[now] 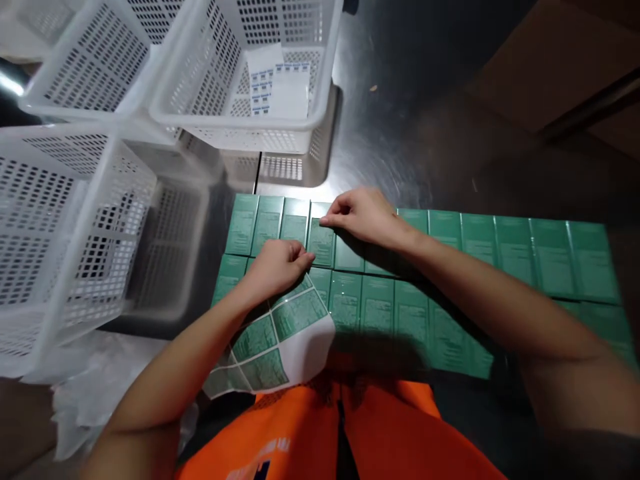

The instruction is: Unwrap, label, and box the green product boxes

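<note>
**Two rows of green boxes under my hands**

Two rows of flat green printed cartons (450, 267) lie side by side on the dark scuffed steel table (400, 120). My right hand (365, 217) pinches closed over one far-row carton; my left hand (277, 267) curls shut on a curling white sheet of green labels (280, 340). White perforated plastic baskets (240, 73) stand beyond. The print is unreadable.

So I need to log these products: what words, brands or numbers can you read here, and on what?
None can be read.
Green boxes: printed text, too small and blurred.
Sticker sheet under the left hand: print blurred.
Label sheet in the white basket: blue marks, unreadable.
Orange garment: dark lettering, cut off.
</note>
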